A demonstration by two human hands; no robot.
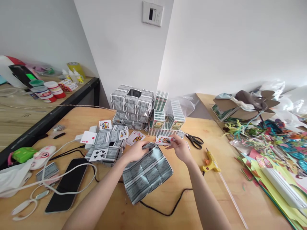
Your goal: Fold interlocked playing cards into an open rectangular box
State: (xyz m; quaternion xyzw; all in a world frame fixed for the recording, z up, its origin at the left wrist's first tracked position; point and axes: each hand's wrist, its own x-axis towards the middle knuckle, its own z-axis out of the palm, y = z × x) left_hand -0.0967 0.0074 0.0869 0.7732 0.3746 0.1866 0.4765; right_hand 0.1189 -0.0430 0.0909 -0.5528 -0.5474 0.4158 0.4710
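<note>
My left hand [137, 151] is closed on the upper edge of a box built from playing cards [148, 174], grey patterned backs outward, tilted above the table. My right hand [179, 147] pinches a face card [163, 140] just beyond the box's top right corner. Close behind lie loose face-up playing cards [136, 137]. To the left sits another card-built piece [107, 143] with several face-up cards on it. At the back is a stack of card-built boxes [131, 103], the top one with an opening. Card packs [176, 113] are piled beside it.
Black scissors [195, 140] and a yellow glue gun [210, 164] with a clear glue stick lie right. A black cable [168, 214] runs under the held box. At left are a phone [68, 185] and a white cable [94, 172]. Coloured craft scraps [268, 143] cover the far right.
</note>
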